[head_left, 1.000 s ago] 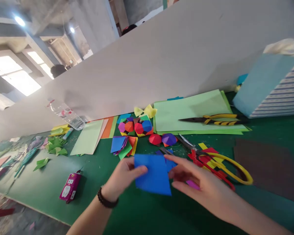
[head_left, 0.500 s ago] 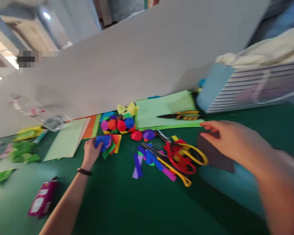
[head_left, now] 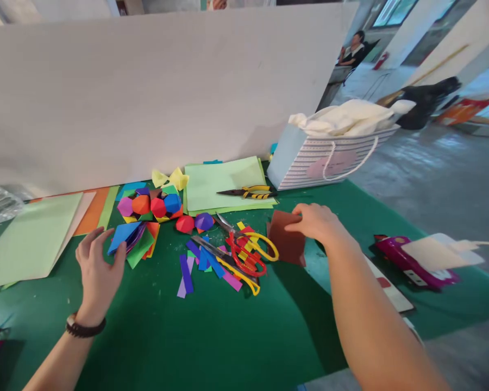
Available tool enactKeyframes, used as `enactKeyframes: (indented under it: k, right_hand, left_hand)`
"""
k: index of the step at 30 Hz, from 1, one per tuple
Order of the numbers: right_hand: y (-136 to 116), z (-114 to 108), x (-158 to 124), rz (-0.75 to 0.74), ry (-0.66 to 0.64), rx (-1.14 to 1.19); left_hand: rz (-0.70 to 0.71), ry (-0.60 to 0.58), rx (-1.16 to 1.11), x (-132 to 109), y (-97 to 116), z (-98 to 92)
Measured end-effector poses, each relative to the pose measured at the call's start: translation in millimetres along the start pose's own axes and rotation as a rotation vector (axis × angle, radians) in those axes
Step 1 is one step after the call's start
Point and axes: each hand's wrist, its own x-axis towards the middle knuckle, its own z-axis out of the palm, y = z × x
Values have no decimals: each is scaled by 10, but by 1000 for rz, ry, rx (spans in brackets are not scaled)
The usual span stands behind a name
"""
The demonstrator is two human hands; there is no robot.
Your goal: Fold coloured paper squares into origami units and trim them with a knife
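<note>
A stack of folded coloured paper, blue point(head_left: 123, 236) and green point(head_left: 142, 248) among it, lies at left centre. My left hand point(head_left: 100, 266) is beside it, thumb and fingers apart; the thumb tip is close to the blue piece, and I cannot tell if it touches. On the right, my right hand point(head_left: 318, 221) pinches the upper edge of a brown sheet of paper point(head_left: 287, 239), whose lower part tilts toward the table. Between the hands lie red-handled scissors point(head_left: 250, 259), yellow-handled scissors point(head_left: 244, 279) and loose paper strips point(head_left: 186, 274).
Faceted paper balls point(head_left: 141, 205) sit behind the folded stack. Long-nose pliers point(head_left: 246, 192) lie on light green sheets point(head_left: 224, 179) near a white partition point(head_left: 146, 98). A striped gift bag point(head_left: 330, 155) stands back right. A purple packet point(head_left: 415, 263) is at the right edge; a person point(head_left: 352, 51) sits beyond.
The view has swung to the right. My left hand has loosened from the blue folded paper and its fingers have spread. My right hand has come down onto the brown paper and gripped its edge.
</note>
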Motion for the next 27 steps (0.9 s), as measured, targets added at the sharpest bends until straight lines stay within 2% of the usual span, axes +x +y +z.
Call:
enactKeyframes:
  k: [2,4,6,7,9,11,12,13,14,16,18,20,22,24,26,27]
  right_hand:
    - [13,-192,-101,13,101,56]
    - [-66,-372,-280,2,210,143]
    - [-286,-453,-515,-62,246,259]
    - [-448,-438,-640,-124,220,342]
    - [-830,-298,-872,-377,-16,642]
    - [-1192,-61,-1052,-615,-317,725]
    - [-1331,67,-1118,-695,-415,741]
    - [-1430,188,-1171,-748,-436,742]
    - [-1488,293,-1212,-780,-389,742]
    - [-1506,437,-1286,-872,-137,699]
    - [-1457,498,-1373,-1068,140,576]
    - [-1415,505,-1481,-1321,265,421]
    - [-1400,499,-1579,-1497,308,347]
    - [-1388,500,-1629,-1552,297,360]
    - [-1344,515,-1622,-1522,228,403]
    - [-1305,527,-1604,-1489,183,429]
  left_hand:
    - [146,30,-45,-108,132,-63]
    - [260,-9,-132,-227,263,-125]
    - [301,-133,-287,-342,396,-187]
    - [269,-223,-399,-393,464,-216]
    - [73,-488,-719,-470,591,-263]
    - [-191,-725,-1021,-519,690,-294]
    - [-310,-825,-1071,-537,723,-304]
    - [-418,-885,-1054,-553,743,-311]
    - [-499,-927,-1010,-570,751,-318]
    - [-637,-918,-962,-612,740,-333]
    - [-770,-839,-988,-662,723,-354]
    - [-890,-779,-1020,-711,724,-379]
    - [-951,-798,-1015,-749,741,-407]
    - [-939,-854,-989,-771,746,-441]
    - [-811,-863,-870,-781,717,-483]
    - [-690,-834,-773,-784,692,-505]
